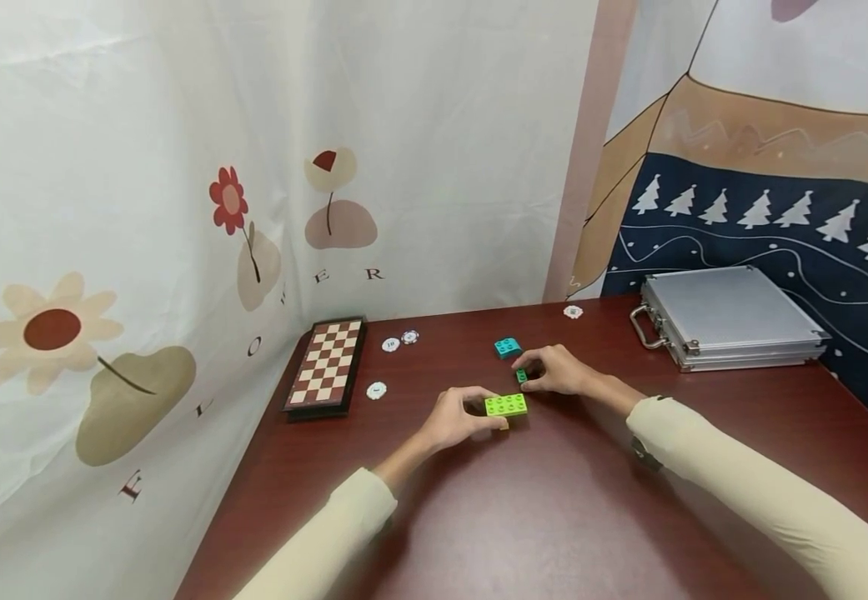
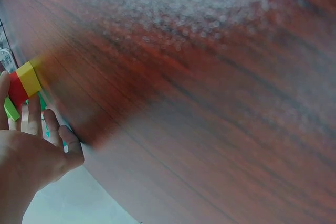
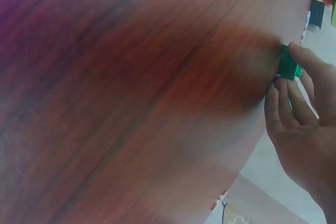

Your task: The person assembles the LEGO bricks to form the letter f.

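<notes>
My left hand grips a small stack of toy building bricks by its ends. On top is a lime-green brick with studs; the left wrist view shows a red brick and a yellow brick beneath it. To the right and a little farther back, my right hand pinches a small green brick between thumb and fingers, close over the table. Just behind the green one, a teal brick lies on the table, studs up, touched by neither hand.
A checkered board box lies at the table's left edge, with white chips beside and beyond it. Another chip is near the back edge. A silver case rests at the back right. Printed curtains hang behind the dark red table.
</notes>
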A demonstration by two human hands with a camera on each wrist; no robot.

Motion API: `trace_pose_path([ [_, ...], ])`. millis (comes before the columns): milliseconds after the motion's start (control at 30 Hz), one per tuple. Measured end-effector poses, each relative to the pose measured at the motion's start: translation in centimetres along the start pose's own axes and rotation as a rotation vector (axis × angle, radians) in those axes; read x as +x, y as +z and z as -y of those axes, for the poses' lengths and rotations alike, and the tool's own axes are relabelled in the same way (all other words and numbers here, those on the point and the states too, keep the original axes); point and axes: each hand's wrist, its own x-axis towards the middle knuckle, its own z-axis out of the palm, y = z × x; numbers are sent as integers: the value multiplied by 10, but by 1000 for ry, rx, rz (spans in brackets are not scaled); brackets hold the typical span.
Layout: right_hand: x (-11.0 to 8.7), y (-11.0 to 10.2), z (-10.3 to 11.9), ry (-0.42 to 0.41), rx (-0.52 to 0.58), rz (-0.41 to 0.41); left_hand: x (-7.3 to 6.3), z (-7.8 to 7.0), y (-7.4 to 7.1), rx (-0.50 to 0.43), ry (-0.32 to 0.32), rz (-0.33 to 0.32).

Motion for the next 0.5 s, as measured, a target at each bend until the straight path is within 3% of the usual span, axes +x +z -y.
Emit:
trace_pose_path([
  [200,-3,-3,1,-3,51,3,-1,1,1,8,-2,-1],
  [500,-9,-23,17,-4,144,-35,0,-1,0,11,2,-8],
])
